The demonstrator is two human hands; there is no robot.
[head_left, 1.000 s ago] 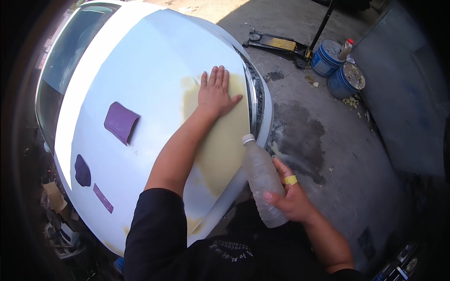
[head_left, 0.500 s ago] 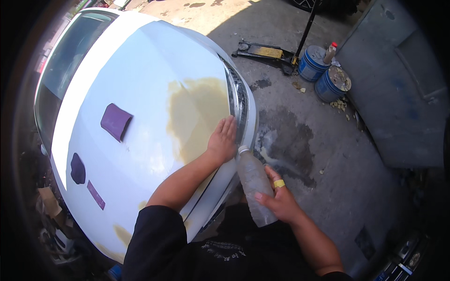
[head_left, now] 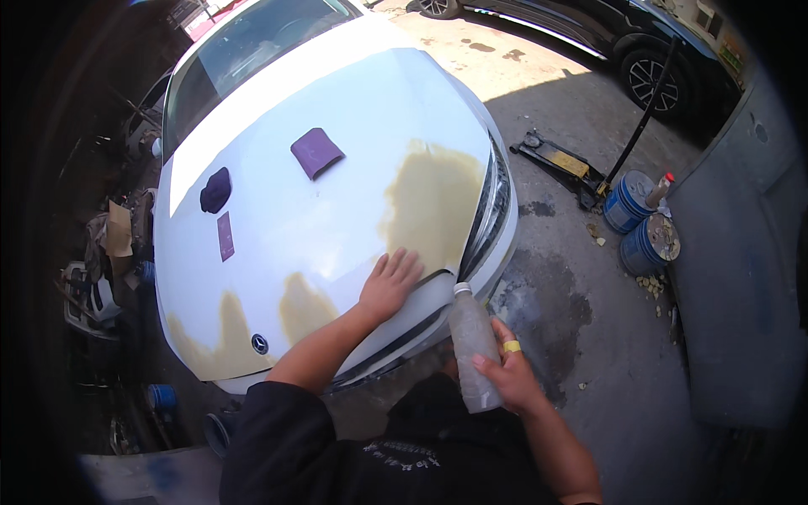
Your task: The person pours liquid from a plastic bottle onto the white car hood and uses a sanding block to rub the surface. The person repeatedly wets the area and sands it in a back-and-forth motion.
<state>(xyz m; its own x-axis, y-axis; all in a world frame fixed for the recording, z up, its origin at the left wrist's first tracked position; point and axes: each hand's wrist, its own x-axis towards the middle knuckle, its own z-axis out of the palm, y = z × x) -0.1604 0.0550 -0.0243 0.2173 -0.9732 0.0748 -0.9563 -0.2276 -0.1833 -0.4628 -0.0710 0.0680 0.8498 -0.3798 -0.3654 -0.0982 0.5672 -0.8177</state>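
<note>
My left hand (head_left: 390,284) lies flat on the front edge of a white car hood (head_left: 337,219), fingers stretched out and holding nothing. Its fingertips touch the lower side of a large tan filler patch (head_left: 433,202) beside the headlight (head_left: 492,206). In my right hand (head_left: 511,377) is a cloudy plastic bottle (head_left: 473,341), tilted, its white cap pointing up toward the bumper. Yellow tape (head_left: 512,346) wraps one finger of that hand. On the hood rest a curved purple sandpaper sheet (head_left: 317,154), a dark purple crumpled piece (head_left: 215,190) and a narrow purple strip (head_left: 225,236).
Smaller tan patches (head_left: 305,310) mark the hood's front near a round badge (head_left: 260,343). To the right, a floor jack (head_left: 560,162) stands by two blue buckets (head_left: 650,244) and a grey panel (head_left: 741,252). A dark car (head_left: 581,29) is parked behind. Clutter (head_left: 109,244) lies at left.
My view has swung left, showing more of the hood's front. My left hand has slid from beside the headlight along the hood's edge, toward the badge. My right hand still holds the bottle.
</note>
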